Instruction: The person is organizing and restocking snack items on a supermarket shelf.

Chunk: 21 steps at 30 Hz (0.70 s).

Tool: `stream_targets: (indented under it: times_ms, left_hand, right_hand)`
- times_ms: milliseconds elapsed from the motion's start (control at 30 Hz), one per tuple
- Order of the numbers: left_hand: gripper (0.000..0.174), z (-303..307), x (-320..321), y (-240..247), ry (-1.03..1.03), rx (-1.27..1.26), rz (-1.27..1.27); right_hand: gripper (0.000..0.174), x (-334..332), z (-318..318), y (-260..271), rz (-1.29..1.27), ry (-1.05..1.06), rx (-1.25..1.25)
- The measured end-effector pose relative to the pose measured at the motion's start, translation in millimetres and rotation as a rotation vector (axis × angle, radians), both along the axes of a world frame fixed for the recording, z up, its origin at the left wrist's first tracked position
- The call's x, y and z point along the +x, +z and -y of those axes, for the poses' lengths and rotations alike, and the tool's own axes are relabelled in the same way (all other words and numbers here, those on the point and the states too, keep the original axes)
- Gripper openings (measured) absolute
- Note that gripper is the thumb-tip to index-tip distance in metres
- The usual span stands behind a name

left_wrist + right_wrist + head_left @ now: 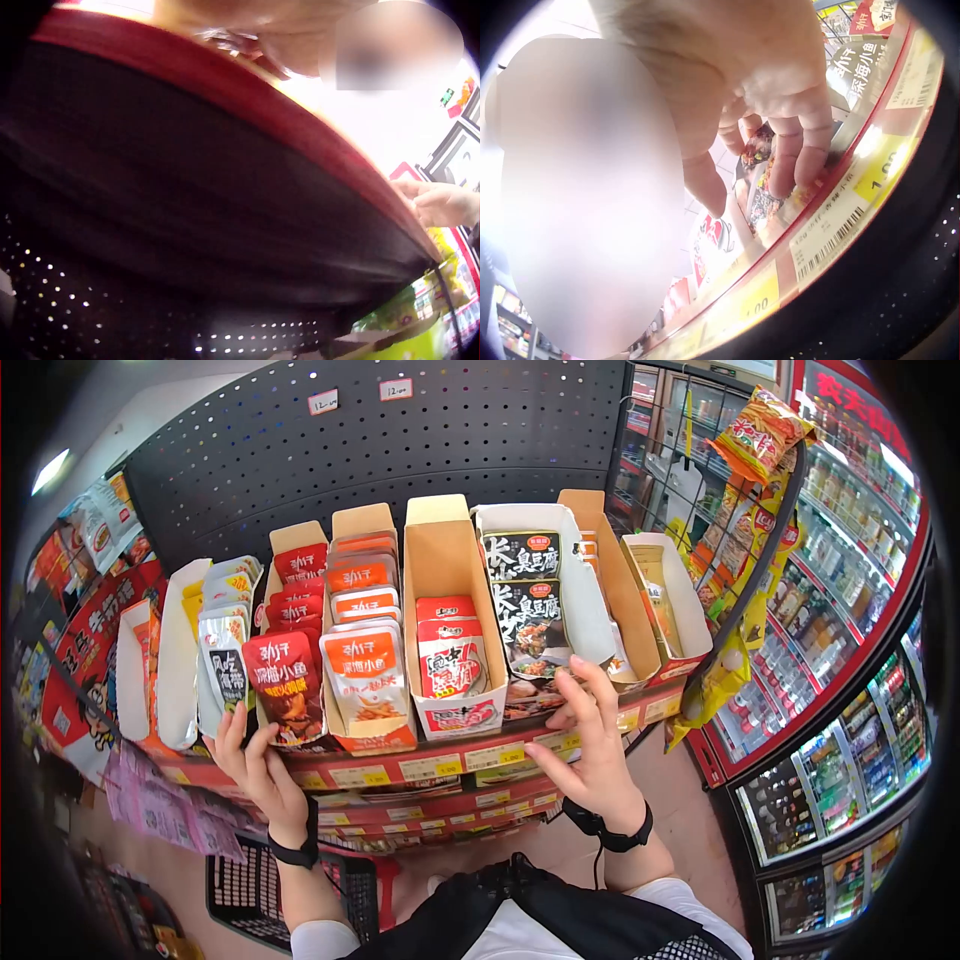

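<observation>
My left hand (258, 775) has its fingertips at the lower front of two neighbouring boxes, one with black-and-white snack packets (230, 658), the other with dark red fish snack packets (284, 682). Its fingers point upward and loosely bent, with no packet between them. My right hand (592, 752) hovers by the lower right corner of a white box (592, 595) of black stinky tofu packets (536, 622). Its thumb stands apart from the fingers and its grasp holds nothing. In the right wrist view, the same hand (757, 90) hangs over the shelf edge, fingers in front of the packets.
More open boxes line the shelf, including orange fish snack packets (362, 670) and red packets (447, 658). Yellow price labels (430, 767) run along the shelf edge. Below left sits a black basket (245, 890). Drink fridges (800, 660) stand at the right, beside hanging snack bags (760, 435).
</observation>
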<state>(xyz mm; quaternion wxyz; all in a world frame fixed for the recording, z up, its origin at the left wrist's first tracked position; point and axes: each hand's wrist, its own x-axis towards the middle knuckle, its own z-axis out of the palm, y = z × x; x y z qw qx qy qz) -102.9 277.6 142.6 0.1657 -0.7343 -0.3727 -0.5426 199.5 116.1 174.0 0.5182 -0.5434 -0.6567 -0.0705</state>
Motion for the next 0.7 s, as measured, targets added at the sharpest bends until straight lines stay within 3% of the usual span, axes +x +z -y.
stream_targets:
  times_ms: [67,133,267,400,467,600,700]
  left_hand:
    - [0.021,14,13,3,-0.18,-0.039,0.292]
    - [0.019,33,29,3,-0.196,0.029,0.452]
    - [0.014,77,71,14,-0.496,-0.06,0.305]
    - [0.044,96,115,42,-0.624,-0.196,-0.054]
    - [0.052,97,134,50,-0.569,-0.188,-0.107]
    - [0.052,96,154,54,-0.357,-0.2,-0.111]
    - [0.043,95,156,56,-0.329,-0.243,-0.101]
  right_hand:
    - [0.073,5,1,3,0.03,0.033,-0.003]
    - [0.072,9,0,4,0.036,0.046,0.008]
    - [0.071,18,3,10,0.124,0.062,0.002]
    - [0.072,31,9,32,0.147,0.087,-0.025]
    - [0.073,30,9,36,0.028,0.038,0.036]
    - [0.073,40,2,27,0.218,-0.125,-0.002]
    - [0.048,44,-1,31,0.172,-0.096,-0.019]
